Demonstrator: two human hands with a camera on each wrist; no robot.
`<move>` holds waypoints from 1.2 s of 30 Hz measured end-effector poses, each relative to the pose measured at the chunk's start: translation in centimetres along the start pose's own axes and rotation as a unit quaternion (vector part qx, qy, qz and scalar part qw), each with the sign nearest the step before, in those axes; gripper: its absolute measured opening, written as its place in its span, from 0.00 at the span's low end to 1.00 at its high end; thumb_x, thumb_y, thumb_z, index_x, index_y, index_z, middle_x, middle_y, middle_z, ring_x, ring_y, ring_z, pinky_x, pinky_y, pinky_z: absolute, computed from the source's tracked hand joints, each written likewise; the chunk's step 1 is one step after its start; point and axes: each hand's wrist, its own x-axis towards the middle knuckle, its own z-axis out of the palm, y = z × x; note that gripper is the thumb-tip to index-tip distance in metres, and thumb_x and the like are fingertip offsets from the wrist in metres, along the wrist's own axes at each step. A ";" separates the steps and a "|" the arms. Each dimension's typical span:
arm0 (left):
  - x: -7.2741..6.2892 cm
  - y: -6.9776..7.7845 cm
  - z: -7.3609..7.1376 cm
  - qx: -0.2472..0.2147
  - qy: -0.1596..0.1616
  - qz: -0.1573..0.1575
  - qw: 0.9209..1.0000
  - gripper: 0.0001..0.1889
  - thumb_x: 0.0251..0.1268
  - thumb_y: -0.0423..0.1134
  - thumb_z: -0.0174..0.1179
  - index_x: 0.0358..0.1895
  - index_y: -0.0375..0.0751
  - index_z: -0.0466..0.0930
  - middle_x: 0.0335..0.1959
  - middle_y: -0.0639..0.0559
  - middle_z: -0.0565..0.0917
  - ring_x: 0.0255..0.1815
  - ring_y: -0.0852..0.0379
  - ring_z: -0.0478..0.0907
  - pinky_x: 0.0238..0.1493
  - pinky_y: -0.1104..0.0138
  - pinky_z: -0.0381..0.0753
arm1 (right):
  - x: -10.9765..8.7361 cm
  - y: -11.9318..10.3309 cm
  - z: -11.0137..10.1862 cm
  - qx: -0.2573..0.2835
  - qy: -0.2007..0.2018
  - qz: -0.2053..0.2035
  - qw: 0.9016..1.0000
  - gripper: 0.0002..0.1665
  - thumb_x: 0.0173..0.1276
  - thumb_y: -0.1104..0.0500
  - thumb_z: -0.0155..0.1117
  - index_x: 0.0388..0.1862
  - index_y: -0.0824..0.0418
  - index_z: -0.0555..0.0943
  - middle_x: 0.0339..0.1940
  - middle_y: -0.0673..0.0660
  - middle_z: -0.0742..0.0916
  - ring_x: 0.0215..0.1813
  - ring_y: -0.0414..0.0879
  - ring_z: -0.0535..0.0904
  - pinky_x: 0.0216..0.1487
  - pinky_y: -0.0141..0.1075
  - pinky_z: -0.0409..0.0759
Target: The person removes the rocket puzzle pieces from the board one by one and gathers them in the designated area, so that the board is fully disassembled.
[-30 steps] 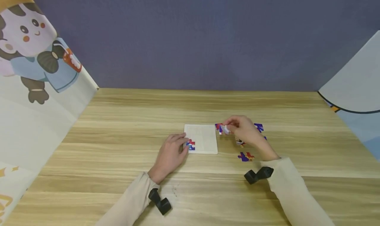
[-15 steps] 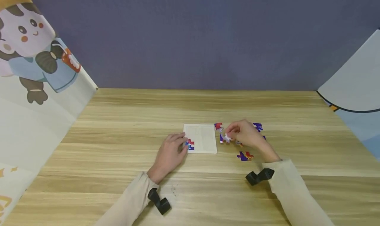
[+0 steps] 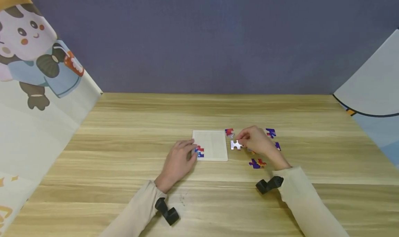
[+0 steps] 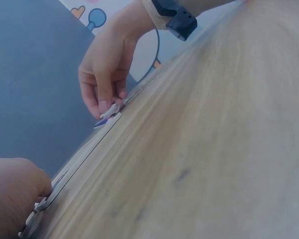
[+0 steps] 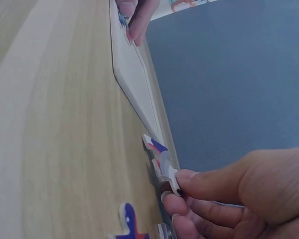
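My right hand (image 3: 257,140) pinches a jigsaw piece (image 3: 236,145) between thumb and fingertips, just right of a white puzzle tray (image 3: 215,150). Its face shines white in the head view; the right wrist view shows white, blue and red on the piece (image 5: 170,172). At the tray's left side rests my left hand (image 3: 179,162), fingers on the rim and thumb near its lower corner. Beside these fingers, a red and blue jigsaw piece (image 3: 200,152) lies in the tray's lower left corner, partly covered by the hand.
A red piece (image 3: 229,132) lies by the tray's upper right corner. More pieces lie around my right hand: a blue one (image 3: 271,132) behind, another (image 3: 277,146) partly hidden, and a purple and orange one (image 3: 257,163) in front. A dark wall (image 3: 218,39) bounds the table.
My right hand has brought the pinched piece a little nearer to me and tilted it, so its face now catches the light. The left hand stays on the tray.
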 end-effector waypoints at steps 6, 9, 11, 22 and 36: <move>0.0 -0.2 0.1 0.000 0.007 0.004 1.000 0.12 0.60 0.37 0.62 0.45 0.40 0.85 0.54 0.44 0.83 0.57 0.46 0.77 0.60 0.55 0.76 | 0.1 -0.1 0.0 -0.013 0.004 0.006 1.000 0.06 0.64 0.67 0.61 0.37 0.66 0.84 0.31 0.59 0.86 0.28 0.43 0.78 0.27 0.32 0.75; -0.1 -0.2 0.1 -0.003 0.002 -0.001 1.000 0.12 0.60 0.37 0.62 0.46 0.40 0.85 0.54 0.44 0.82 0.57 0.46 0.77 0.60 0.55 0.76 | 0.2 -0.1 0.0 -0.017 0.003 0.007 1.000 0.06 0.64 0.67 0.61 0.37 0.66 0.84 0.31 0.59 0.86 0.28 0.43 0.77 0.27 0.32 0.75; -0.1 -0.2 0.1 -0.005 -0.001 -0.004 1.000 0.12 0.60 0.37 0.62 0.46 0.40 0.85 0.55 0.45 0.82 0.57 0.47 0.76 0.61 0.55 0.75 | 0.2 -0.1 0.0 -0.016 0.001 0.010 1.000 0.06 0.63 0.67 0.61 0.37 0.67 0.84 0.31 0.59 0.86 0.28 0.43 0.77 0.27 0.32 0.75; 0.0 -0.2 0.1 -0.002 0.003 0.002 1.000 0.12 0.60 0.37 0.62 0.46 0.39 0.85 0.54 0.44 0.82 0.56 0.47 0.77 0.60 0.55 0.76 | 0.2 -0.3 0.1 -0.009 0.000 0.031 0.999 0.05 0.64 0.66 0.62 0.36 0.67 0.83 0.30 0.59 0.85 0.25 0.41 0.77 0.25 0.32 0.76; 0.1 -0.2 0.1 -0.002 0.006 0.006 1.000 0.12 0.60 0.38 0.62 0.46 0.40 0.85 0.54 0.44 0.83 0.57 0.46 0.77 0.60 0.55 0.76 | 0.0 -0.5 -0.5 -0.014 0.008 0.029 0.999 0.05 0.63 0.65 0.64 0.36 0.67 0.83 0.30 0.59 0.86 0.26 0.43 0.77 0.26 0.32 0.76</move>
